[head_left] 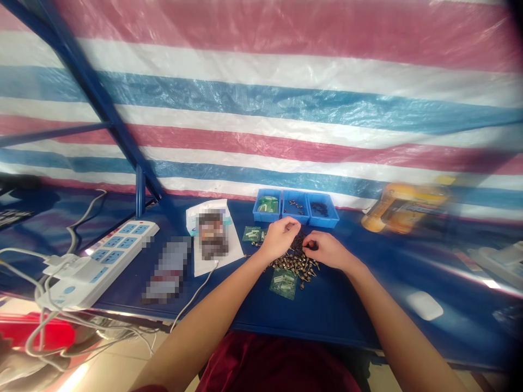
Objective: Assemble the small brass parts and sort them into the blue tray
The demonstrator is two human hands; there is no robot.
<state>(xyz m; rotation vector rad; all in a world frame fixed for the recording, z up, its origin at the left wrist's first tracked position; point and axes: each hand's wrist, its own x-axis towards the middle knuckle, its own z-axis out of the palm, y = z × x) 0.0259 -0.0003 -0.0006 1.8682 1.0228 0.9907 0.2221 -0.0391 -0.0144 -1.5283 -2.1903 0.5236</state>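
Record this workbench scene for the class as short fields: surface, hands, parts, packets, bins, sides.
surface: blue table
left hand: fingers curled, grip unclear
right hand: fingers curled, grip unclear
parts: brass-coloured pieces, heaped near the hands
packets: two green packets beside the pieces
bins: three blue bins in a row
left side: white power strip
right side: white rounded object

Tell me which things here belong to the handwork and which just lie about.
Likely job things, near left hand and right hand: small metal parts; green packets; blue bins.

Probably just lying about: power strip; white sheet; orange bottle; rounded white object.
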